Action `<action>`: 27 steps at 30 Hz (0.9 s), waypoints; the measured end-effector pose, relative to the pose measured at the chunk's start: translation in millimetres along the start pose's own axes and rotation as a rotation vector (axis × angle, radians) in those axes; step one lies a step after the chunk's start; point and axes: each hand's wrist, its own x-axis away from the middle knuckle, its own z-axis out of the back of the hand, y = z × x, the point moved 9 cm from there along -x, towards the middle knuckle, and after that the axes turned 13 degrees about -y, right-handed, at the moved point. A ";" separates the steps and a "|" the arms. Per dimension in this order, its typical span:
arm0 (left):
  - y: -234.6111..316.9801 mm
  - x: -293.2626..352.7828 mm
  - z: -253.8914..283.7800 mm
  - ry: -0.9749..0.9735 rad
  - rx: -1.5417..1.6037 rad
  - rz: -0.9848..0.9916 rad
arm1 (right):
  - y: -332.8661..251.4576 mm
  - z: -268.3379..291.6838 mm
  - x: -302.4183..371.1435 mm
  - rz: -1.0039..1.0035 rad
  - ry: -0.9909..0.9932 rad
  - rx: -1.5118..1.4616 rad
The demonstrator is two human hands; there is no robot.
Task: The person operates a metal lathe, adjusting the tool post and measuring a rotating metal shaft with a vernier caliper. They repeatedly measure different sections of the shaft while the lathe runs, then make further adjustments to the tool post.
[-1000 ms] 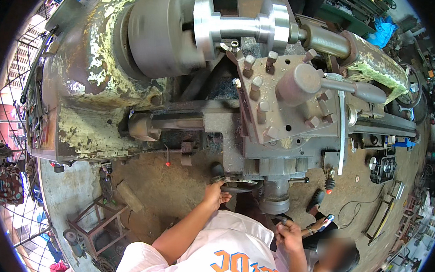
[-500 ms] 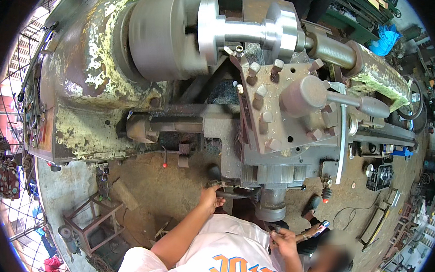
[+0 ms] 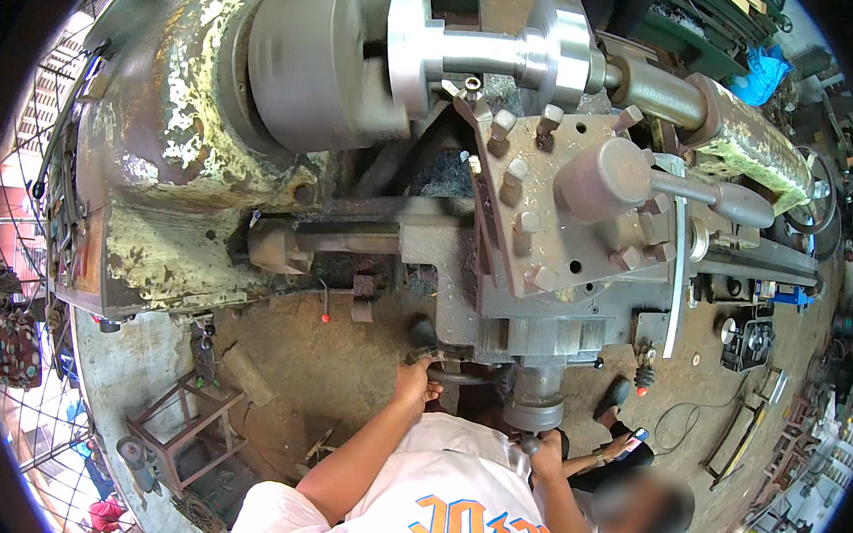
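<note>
My left hand [image 3: 416,384] is closed round the rim of a dark handwheel [image 3: 464,375] under the lathe's carriage. Just right of my body, my right hand [image 3: 547,451] is wrapped on a small grey crank handle [image 3: 530,444], below the round cross-slide dial [image 3: 534,412]. Above both hands sits the square tool post [image 3: 567,248] with its bolts and clamp lever [image 3: 706,201]. Its cutting tool [image 3: 472,90] stands close to the shiny stepped metal workpiece [image 3: 480,52]. The workpiece sits between the motion-blurred chuck [image 3: 322,68] and the tailstock [image 3: 741,135].
To the lower right a seated person holds a phone [image 3: 635,441], near my right arm. A metal stand [image 3: 187,428] is on the floor at left. A red-tipped lever [image 3: 325,302] hangs below the bed. A black crate [image 3: 747,343] and a cable [image 3: 685,427] lie at right.
My right hand has shifted slightly up and closed on the crank handle. My left hand keeps its hold on the handwheel. The seated person's phone has moved a little.
</note>
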 end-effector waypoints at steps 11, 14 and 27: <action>1.1 1.6 2.6 0.045 -0.016 0.013 | -51.6 -72.6 23.2 -0.101 -0.339 -0.144; 0.6 0.7 2.8 0.045 -0.016 0.020 | -71.7 -62.8 40.7 -0.097 -0.295 -0.122; 8.5 6.6 0.2 0.046 -0.029 0.019 | -48.0 19.0 45.3 -0.206 -0.165 -0.283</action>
